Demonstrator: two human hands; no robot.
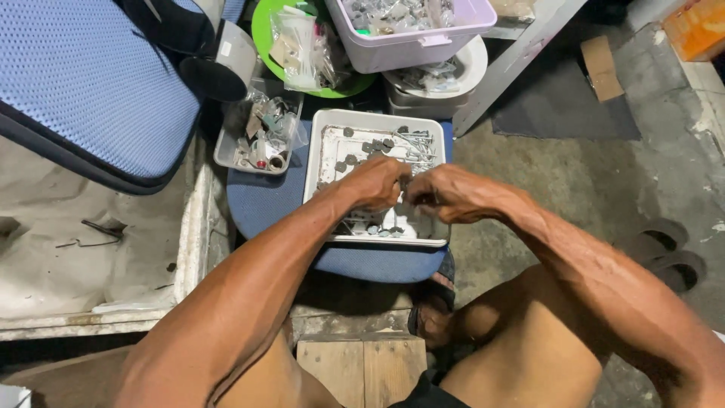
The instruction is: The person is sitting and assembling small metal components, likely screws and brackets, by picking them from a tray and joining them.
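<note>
Bolts and washers (393, 147) lie loose in the white metal tray (325, 151) at frame centre, on a blue stool (264, 204). Your left hand (377, 183) and right hand (445, 193) meet over them, fingers pinched around a small piece, hidden. Many parts remain loose; I judge the work well short of finished.
</note>
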